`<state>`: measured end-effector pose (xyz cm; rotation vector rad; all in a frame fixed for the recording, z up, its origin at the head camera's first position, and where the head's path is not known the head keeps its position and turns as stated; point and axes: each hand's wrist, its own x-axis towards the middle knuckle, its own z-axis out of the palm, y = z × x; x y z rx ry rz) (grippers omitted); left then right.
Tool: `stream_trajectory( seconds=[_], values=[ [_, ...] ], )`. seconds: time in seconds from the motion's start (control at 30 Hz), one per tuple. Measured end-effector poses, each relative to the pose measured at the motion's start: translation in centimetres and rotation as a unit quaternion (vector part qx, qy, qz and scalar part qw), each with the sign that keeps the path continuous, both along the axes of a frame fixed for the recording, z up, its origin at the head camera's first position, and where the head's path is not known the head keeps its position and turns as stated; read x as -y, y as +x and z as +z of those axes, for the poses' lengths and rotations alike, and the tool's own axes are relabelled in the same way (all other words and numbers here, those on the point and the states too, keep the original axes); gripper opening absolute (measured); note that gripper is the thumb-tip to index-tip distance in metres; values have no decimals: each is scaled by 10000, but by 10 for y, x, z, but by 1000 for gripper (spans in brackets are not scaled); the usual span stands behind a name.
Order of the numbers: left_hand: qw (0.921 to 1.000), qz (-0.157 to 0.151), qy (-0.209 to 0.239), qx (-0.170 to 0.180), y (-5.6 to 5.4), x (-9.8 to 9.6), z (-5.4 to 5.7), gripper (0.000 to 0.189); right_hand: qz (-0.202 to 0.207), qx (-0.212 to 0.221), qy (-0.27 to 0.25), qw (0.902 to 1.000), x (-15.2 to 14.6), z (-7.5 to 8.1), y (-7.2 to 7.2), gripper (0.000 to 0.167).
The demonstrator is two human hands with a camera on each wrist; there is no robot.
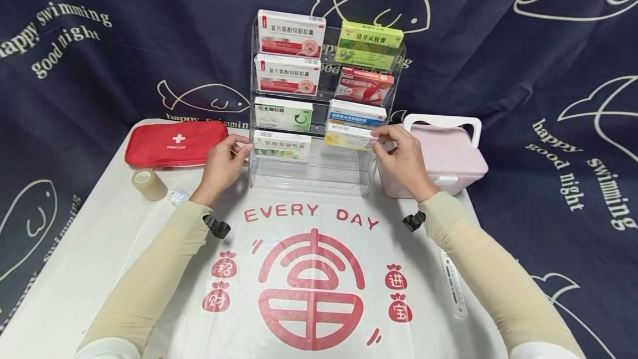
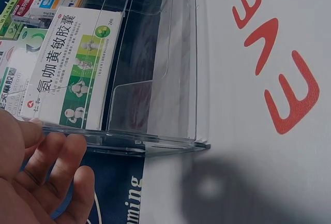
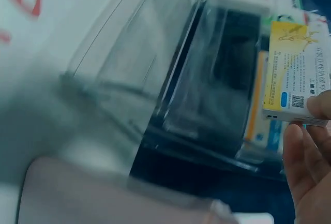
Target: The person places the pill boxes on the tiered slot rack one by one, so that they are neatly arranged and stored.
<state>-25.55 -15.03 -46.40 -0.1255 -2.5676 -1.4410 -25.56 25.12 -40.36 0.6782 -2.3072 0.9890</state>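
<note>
A clear acrylic display rack point(image 1: 339, 173) stands on the table, with medicine boxes in two columns. My right hand point(image 1: 402, 159) pinches the right end of a yellow-and-white medicine box point(image 1: 350, 136) between thumb and fingers. In the right wrist view that box point(image 3: 295, 74) is held in front of the rack, overlapping a blue-and-orange box point(image 3: 266, 125). My left hand point(image 1: 224, 162) grips the rack's left side edge, its thumb close to a white-and-green medicine box point(image 2: 77, 69) in a lower tier. Above that sits another green-and-white box point(image 1: 283, 114).
Two red-and-white boxes point(image 1: 291, 35), a green box point(image 1: 369, 46) and a red box point(image 1: 365, 86) fill higher tiers. A red first-aid pouch point(image 1: 174, 145) and tan bandage roll point(image 1: 149, 185) lie left; a pink case point(image 1: 448, 154) and white thermometer point(image 1: 453, 287) lie right.
</note>
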Motion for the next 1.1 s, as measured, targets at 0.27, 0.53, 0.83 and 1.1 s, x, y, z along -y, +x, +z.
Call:
stream_trajectory(
  seconds=[0.27,0.53,0.83,1.1],
  values=[
    [10000,32,-27,-69,0,0,0,24,38,-220,809,9965,-11,-4,-10,17],
    [10000,46,-66,-22,1,-1,0,24,132,-389,815,9958,-13,-4,-8,18],
    [9999,40,-99,-45,1,1,-1,24,63,-160,693,9974,-15,-11,-3,17],
    [10000,7,-22,-49,2,0,-1,23,63,-74,566,9983,-14,-15,-2,17]
  ],
)
